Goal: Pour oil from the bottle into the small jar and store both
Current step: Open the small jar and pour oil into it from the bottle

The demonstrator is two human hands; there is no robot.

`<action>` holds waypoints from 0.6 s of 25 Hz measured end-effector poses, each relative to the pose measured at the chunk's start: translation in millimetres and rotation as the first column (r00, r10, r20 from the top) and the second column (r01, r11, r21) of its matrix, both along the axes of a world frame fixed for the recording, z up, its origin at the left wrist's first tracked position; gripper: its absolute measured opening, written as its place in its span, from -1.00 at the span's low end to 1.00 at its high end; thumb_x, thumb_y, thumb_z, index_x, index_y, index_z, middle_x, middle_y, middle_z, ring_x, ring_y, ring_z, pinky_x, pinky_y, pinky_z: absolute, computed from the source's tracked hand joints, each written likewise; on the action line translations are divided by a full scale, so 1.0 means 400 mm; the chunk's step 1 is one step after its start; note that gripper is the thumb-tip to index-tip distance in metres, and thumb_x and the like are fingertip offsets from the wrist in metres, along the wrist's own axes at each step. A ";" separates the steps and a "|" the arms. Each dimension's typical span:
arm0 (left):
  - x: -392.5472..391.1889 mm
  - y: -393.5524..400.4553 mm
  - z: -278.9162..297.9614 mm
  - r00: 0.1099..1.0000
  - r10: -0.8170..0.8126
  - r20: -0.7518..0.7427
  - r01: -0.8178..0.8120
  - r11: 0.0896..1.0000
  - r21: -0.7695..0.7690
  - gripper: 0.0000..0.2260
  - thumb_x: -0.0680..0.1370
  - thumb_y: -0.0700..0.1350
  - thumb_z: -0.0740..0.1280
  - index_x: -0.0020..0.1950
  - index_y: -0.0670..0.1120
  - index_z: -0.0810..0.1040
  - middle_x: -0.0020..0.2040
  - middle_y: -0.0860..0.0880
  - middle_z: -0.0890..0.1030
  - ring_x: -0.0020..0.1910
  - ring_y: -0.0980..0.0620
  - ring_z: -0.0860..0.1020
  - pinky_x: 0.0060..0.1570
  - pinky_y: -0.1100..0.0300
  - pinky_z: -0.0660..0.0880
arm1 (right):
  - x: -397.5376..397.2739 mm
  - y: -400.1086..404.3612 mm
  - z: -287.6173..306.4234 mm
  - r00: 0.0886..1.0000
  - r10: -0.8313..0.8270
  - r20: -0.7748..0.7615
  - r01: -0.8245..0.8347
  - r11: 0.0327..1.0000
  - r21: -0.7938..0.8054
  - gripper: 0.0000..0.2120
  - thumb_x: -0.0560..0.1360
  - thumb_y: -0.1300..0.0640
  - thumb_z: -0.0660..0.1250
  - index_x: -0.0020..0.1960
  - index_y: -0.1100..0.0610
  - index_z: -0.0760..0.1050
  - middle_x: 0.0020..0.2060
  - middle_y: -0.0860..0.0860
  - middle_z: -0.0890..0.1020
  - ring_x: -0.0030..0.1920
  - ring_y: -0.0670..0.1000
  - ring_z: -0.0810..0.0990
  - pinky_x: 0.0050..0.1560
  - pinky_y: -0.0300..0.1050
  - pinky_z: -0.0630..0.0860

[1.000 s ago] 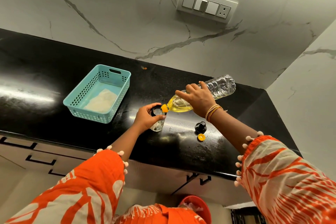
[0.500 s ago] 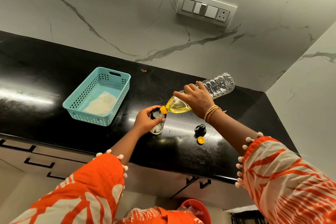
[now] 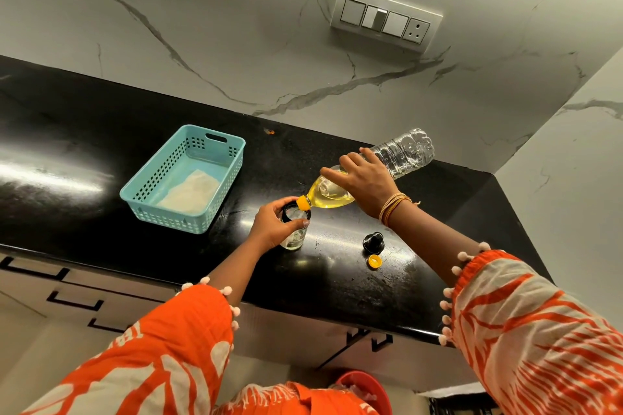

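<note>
Head view: I see a black counter (image 3: 101, 131) running across the frame below a marble wall. At the left, a blue basket (image 3: 183, 178) sits on the counter with a pale cloth (image 3: 190, 194) lying on its floor. Right of the basket, my left hand (image 3: 273, 227) wraps thumb and fingers around the small jar (image 3: 295, 227), which stands upright on the counter. The orange neck of the bottle (image 3: 337, 195) sits at the jar mouth. The bottle is tilted, neck down and to the left, base raised toward the right, with yellow oil pooled in the neck end and the base end clear. My right hand (image 3: 365, 184) grips the bottle at its middle, fingers curled over the top. Near the counter's front edge, below the right wrist, a black cap (image 3: 373, 241) and an orange cap (image 3: 375, 261) lie just beside each other. On the wall above, a switch plate (image 3: 386, 18) is mounted.
</note>
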State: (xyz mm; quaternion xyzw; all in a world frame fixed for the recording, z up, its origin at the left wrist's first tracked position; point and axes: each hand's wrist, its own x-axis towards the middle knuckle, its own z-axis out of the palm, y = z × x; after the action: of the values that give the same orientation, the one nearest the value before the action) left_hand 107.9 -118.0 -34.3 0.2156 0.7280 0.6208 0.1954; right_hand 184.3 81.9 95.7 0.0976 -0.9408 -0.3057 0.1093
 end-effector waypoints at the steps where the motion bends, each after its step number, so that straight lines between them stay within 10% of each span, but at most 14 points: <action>1: -0.001 0.000 -0.002 1.000 -0.001 -0.007 0.001 1.000 0.001 -0.55 0.32 -0.20 0.58 0.15 0.05 0.59 0.07 0.00 0.67 0.09 0.05 0.62 0.17 0.05 0.55 | 0.001 -0.001 0.001 1.000 0.009 -0.004 -0.009 1.000 0.002 -0.25 0.23 0.28 0.54 0.35 0.00 0.37 0.00 0.17 0.55 0.00 0.18 0.56 0.19 0.17 0.48; 15: -0.001 -0.003 0.000 0.999 0.001 -0.052 -0.001 1.000 -0.011 -0.57 0.32 -0.13 0.59 0.12 0.14 0.57 0.06 0.04 0.67 0.08 0.06 0.62 0.14 0.05 0.55 | -0.012 -0.011 0.013 0.996 0.078 -0.050 -0.075 0.996 0.055 -0.29 0.28 0.29 0.50 0.36 -0.01 0.35 0.04 0.15 0.55 0.04 0.17 0.54 0.23 0.15 0.42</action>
State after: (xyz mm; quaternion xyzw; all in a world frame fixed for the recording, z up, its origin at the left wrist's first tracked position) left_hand 107.7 -119.3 -34.1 0.2303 0.7364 0.6110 0.1771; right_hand 179.3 77.5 100.9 0.1284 -0.9248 -0.3285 0.1429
